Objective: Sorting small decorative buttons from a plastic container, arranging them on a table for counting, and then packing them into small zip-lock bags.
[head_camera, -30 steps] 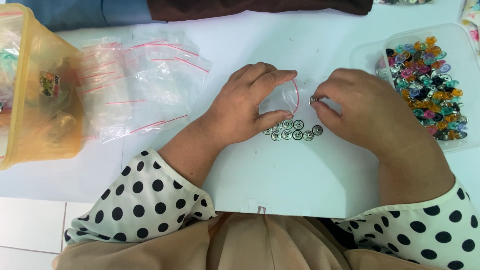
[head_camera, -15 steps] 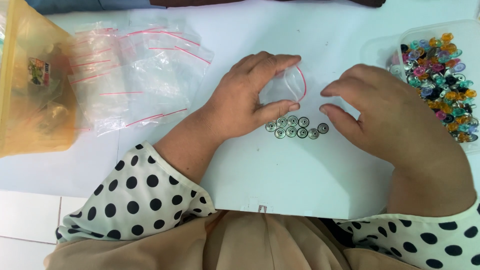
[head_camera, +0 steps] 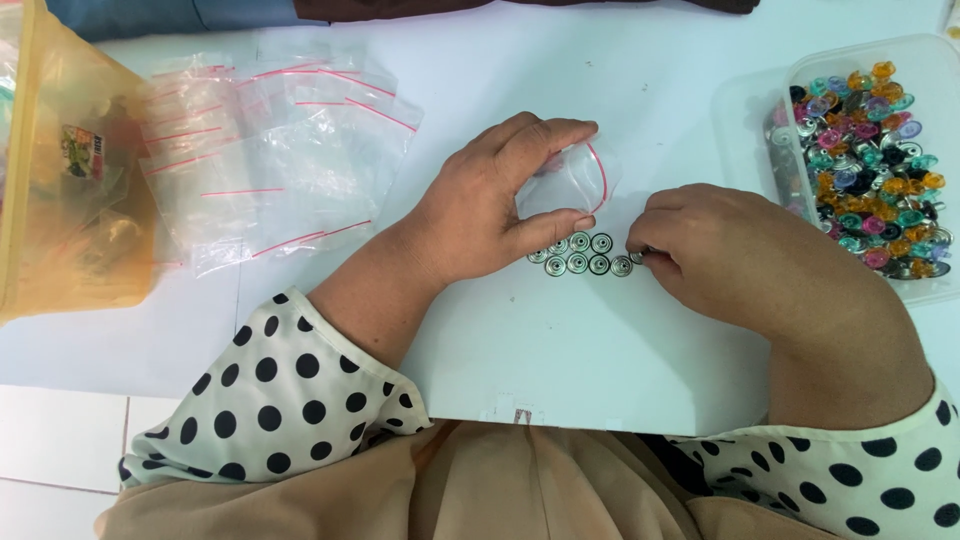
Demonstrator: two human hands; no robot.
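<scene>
My left hand (head_camera: 492, 205) holds a small clear zip bag with a red seal strip (head_camera: 575, 180) open between thumb and fingers, just above the white table (head_camera: 600, 350). Several small round silver snap buttons (head_camera: 580, 255) lie in two short rows right below that bag. My right hand (head_camera: 725, 255) rests on the table at the right end of the rows, fingertips pinched on one silver button (head_camera: 636, 257).
A pile of empty clear zip bags (head_camera: 270, 150) lies to the left. An orange translucent bin (head_camera: 60, 180) stands at the far left. A clear tray (head_camera: 935, 60) of colourful buttons (head_camera: 870, 170) sits at the right. Dark cloth lies along the far edge.
My right hand has come down from the bag's mouth to the right end of the button rows and pinched a button. My left hand still holds the bag open.
</scene>
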